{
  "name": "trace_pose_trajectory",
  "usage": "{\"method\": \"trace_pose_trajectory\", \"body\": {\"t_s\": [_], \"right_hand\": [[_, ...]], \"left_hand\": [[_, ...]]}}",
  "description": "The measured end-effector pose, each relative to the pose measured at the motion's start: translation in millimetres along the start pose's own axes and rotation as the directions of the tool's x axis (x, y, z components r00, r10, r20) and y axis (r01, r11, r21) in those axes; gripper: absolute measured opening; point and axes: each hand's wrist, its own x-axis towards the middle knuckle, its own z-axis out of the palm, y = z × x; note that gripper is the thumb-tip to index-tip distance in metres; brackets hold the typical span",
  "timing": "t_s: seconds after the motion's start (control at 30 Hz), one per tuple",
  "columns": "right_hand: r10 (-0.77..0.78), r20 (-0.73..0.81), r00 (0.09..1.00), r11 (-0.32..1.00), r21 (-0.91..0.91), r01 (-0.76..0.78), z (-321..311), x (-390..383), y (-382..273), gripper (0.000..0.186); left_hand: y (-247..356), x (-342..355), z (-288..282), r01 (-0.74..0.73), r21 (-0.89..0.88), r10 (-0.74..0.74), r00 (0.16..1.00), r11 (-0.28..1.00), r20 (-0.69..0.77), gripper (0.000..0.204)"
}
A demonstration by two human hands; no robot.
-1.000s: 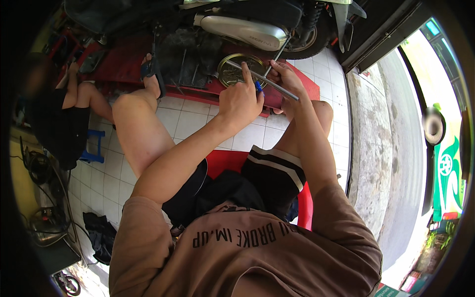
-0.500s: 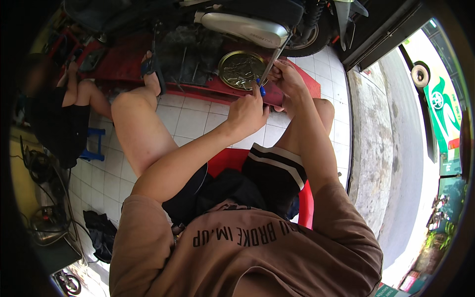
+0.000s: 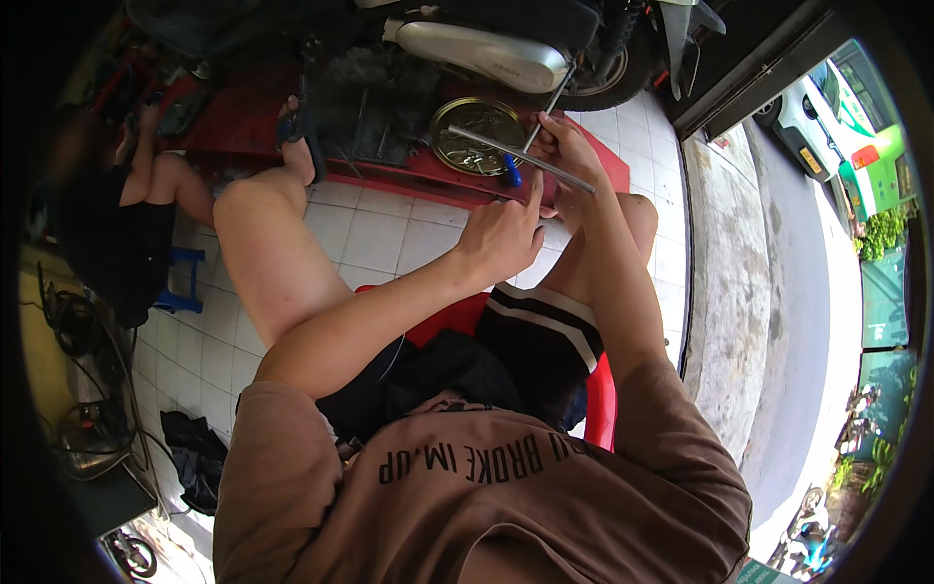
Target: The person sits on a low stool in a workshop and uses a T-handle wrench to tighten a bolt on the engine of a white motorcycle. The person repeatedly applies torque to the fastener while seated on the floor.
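Note:
A metal T-handle wrench [image 3: 486, 141] slants up to the lower edge of the motorcycle's silver side cover [image 3: 477, 55]. My right hand [image 3: 566, 146] is closed loosely around its shaft, just above the crossbar. Below the crossbar, my left hand [image 3: 501, 237] holds nothing; its index finger points up close to the bar, the other fingers are bent. Whether that fingertip touches the bar I cannot tell. Behind the wrench lies a round gold-rimmed tray [image 3: 438, 146] with small metal parts in it. A blue-handled tool [image 3: 513, 171] rests at the tray's near right edge.
The tray stands on a red lift platform [image 3: 413, 177], along with several dark tools. A motorcycle wheel [image 3: 608, 86] is at the back right. Another person [image 3: 122, 224] sits at the left near a blue stool [image 3: 183, 280]. White floor tiles meet a concrete doorway strip on the right.
The wrench's crossbar has turned and now lies across the shaft in view. My left hand has shifted slightly right and down. My right hand stays on the shaft.

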Motion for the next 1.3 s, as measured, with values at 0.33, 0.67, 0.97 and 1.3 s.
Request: {"method": "trace_pose_trajectory", "body": {"t_s": [0.33, 0.67, 0.97, 1.3], "right_hand": [[0.014, 0.029, 0.999, 1.000, -0.021, -0.013, -1, 4, 2, 0.024], [-0.029, 0.035, 0.999, 0.998, -0.062, 0.031, -1, 6, 2, 0.027], [-0.006, -0.027, 1.000, 1.000, 0.019, 0.006, 2, -1, 0, 0.025], [-0.001, -0.040, 0.999, 0.999, -0.043, -0.001, 8, 0, -1, 0.026]], "left_hand": [[-1, 0, 5, 0.102, 0.045, -0.100, 0.994, 0.994, -0.054, 0.077], [-15, 8, -20, 0.294, 0.025, -0.286, 0.942, 0.955, -0.178, 0.069], [2, 8, -36, 0.114, 0.005, -0.112, 0.985, 0.993, -0.132, 0.072], [-3, 12, -38, 0.075, 0.123, -0.066, 0.995, 0.990, -0.072, 0.072]]}}
